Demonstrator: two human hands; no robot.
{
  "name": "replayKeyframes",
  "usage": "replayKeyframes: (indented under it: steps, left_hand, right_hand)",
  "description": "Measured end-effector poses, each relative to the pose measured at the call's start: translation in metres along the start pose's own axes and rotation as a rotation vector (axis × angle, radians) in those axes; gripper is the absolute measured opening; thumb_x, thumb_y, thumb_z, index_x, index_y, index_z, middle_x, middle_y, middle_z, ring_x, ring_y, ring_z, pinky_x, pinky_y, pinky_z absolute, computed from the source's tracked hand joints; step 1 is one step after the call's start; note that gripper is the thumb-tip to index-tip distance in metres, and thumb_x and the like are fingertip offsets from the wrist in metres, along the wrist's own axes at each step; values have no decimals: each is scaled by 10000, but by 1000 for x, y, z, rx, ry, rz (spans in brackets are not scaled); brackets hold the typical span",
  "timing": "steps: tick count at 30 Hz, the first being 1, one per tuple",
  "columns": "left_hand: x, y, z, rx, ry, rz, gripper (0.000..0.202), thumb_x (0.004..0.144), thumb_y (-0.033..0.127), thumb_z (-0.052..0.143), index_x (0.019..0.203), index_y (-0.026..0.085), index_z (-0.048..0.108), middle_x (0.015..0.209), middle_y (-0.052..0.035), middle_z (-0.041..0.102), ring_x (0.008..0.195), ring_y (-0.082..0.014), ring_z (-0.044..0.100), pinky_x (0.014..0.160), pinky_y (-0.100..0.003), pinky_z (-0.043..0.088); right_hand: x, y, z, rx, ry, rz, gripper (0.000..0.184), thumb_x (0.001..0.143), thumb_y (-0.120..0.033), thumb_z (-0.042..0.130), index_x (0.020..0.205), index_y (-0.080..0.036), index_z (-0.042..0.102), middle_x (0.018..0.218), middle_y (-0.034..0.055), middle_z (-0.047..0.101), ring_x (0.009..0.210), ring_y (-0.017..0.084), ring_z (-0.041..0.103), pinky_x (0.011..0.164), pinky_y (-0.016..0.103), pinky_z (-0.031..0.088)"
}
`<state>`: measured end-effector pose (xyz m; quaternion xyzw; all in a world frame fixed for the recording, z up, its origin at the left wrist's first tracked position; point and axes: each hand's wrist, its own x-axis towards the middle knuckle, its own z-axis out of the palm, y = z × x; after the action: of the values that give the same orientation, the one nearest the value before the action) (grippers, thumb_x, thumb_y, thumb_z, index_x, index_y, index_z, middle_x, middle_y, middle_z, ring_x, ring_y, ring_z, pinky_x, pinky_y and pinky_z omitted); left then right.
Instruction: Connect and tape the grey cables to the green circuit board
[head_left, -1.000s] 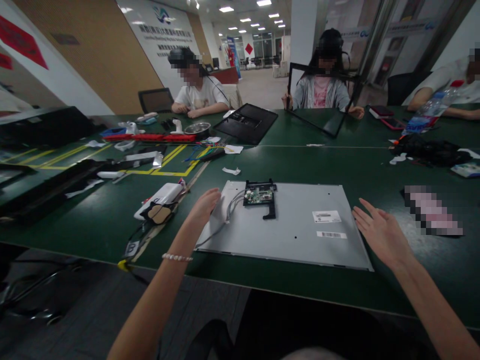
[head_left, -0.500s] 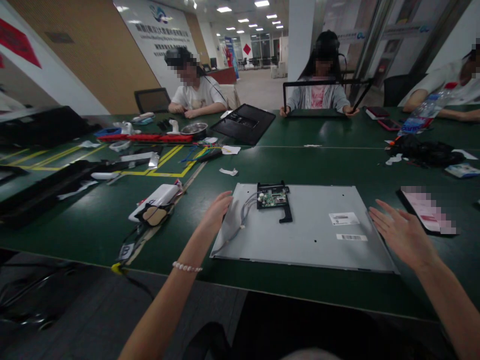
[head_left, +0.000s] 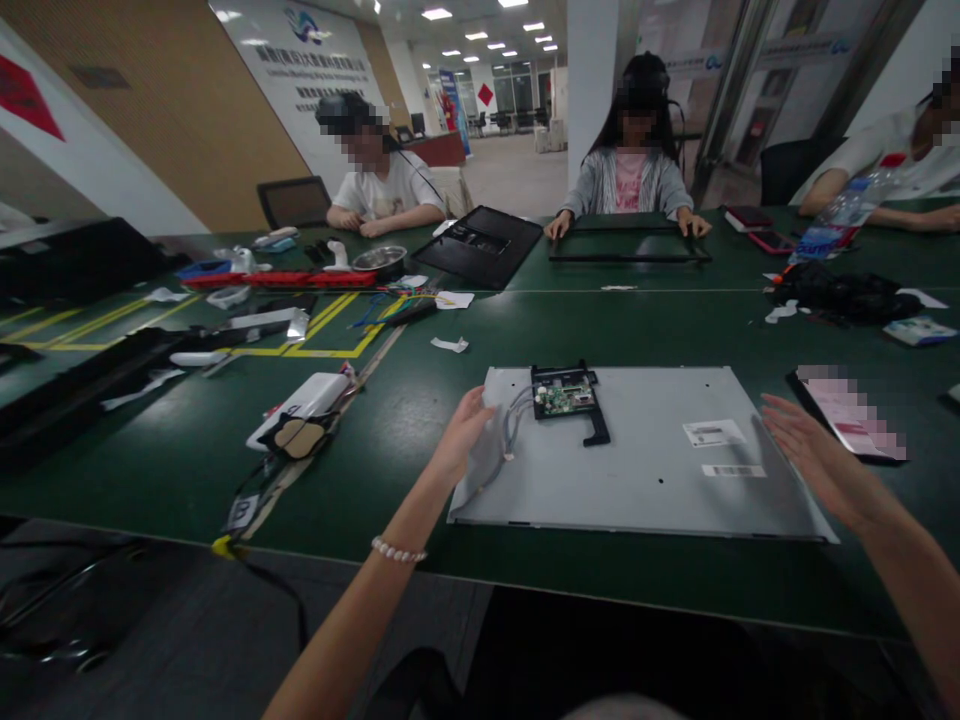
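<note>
shift: against a second ago, panel (head_left: 600, 490) and both hands sit farther right on the table (head_left: 360, 500), nearer the phone (head_left: 855, 415); a co-worker's (head_left: 628, 180) black frame (head_left: 630, 259), upright then, is now almost flat.
table: green; panel lies flat near its close edge, between the hands.
panel: metal face up, long axis left to right, roughly along the table edge; board side points away from the person.
left hand (head_left: 461, 435): spread, fingers nearly straight, at the panel's left edge; grasps nothing.
right hand (head_left: 814, 450): likewise at the right edge; firm contact, cannot tell.
phone: just beyond the right hand.
board (head_left: 566, 400): in a black bracket (head_left: 600, 425), left of middle.
cables (head_left: 508, 430): loose, trailing toward the left edge.
risk: uneven pushing could skew the panel; more rightward sliding might hit the phone; a finger could snag the cables.
</note>
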<state>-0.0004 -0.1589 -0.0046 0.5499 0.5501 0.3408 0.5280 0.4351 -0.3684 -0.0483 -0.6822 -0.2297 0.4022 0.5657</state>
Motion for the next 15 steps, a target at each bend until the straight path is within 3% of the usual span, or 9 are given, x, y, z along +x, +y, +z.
replayKeyframes:
  steps: [3, 6, 9, 13, 15]
  left_hand:
    - [-2, -4, 5, 15, -69, 73, 523, 797, 281, 603, 1308, 258, 498, 1464, -68, 484, 1383, -241, 410, 1152, -370, 307]
    - [-1, -10, 8, 117, -102, 157, 555, 838, 298, 545, 1378, 241, 427, 1481, -84, 457, 1379, -236, 412, 1166, -393, 283]
    - [1, -19, 12, 417, -74, 238, 648, 854, 336, 525, 1453, 179, 338, 1552, -146, 335, 1448, -280, 287, 1190, -440, 222]
    - [0, -30, 19, 844, -80, 352, 750, 902, 448, 475, 1510, 80, 234, 1613, -224, 106, 1497, -334, 101, 1195, -481, 163]
    - [-3, -32, 22, 962, -122, 382, 754, 939, 509, 399, 1528, 80, 206, 1618, -215, 99, 1499, -324, 97, 1193, -481, 166]
  right_hand:
    - [2, 3, -3, -257, -13, -74, 669, 797, -585, 592, 1400, -317, 481, 1527, 78, 421, 1410, 318, 367, 1174, 531, 256]
    - [5, 5, 2, -629, 6, -321, 661, 843, -572, 537, 1421, -261, 459, 1523, 103, 417, 1422, 365, 326, 1163, 610, 221]
    - [7, 0, 24, -873, 1, -565, 669, 830, -565, 562, 1420, -269, 455, 1534, 101, 396, 1455, 397, 227, 1158, 659, 166]
    - [10, -27, 77, -965, -314, -709, 752, 841, -595, 569, 1489, -286, 347, 1605, 92, 255, 1488, 361, 122, 1168, 605, 208]
    - [15, -44, 108, -950, -476, -745, 837, 828, -606, 597, 1530, -319, 242, 1629, 71, 187, 1497, 330, 96, 1174, 570, 221]
